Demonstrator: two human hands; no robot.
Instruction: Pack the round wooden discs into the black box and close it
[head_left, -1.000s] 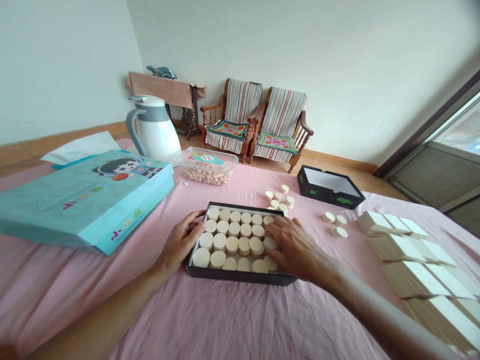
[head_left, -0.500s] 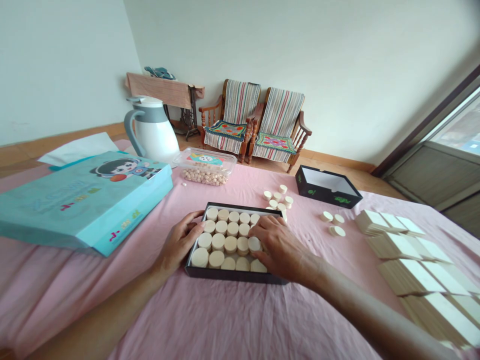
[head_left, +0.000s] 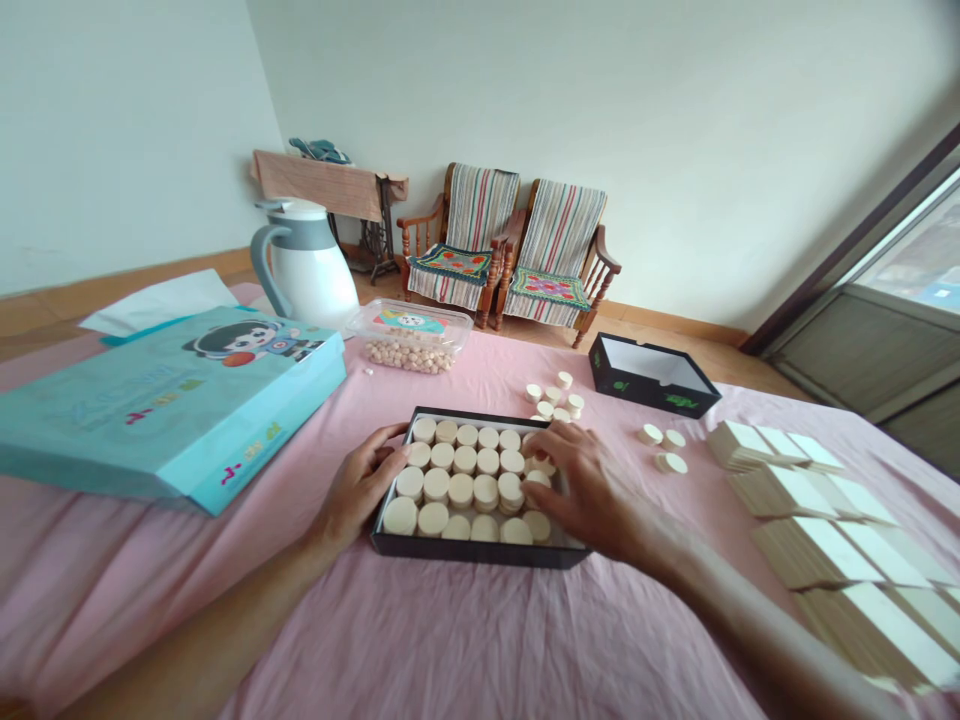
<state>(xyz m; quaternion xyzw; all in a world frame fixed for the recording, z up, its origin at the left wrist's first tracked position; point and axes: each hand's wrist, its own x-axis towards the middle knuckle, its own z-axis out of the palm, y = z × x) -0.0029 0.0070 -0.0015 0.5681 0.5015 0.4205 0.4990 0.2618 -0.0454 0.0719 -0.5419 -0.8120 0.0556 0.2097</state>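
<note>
Black box (head_left: 480, 550) packed with round wooden discs (head_left: 461, 490); left grip (head_left: 358, 490) rests open on its rim, right grip (head_left: 581, 490) splayed open over the discs.

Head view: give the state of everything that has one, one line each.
Black box, open, filled with wooden discs
Left hand, against the box's left rim
Right hand, spread on the discs
Black lid, off, upside down
Plastic tub, holding beads
Jug, upright, capped
</note>
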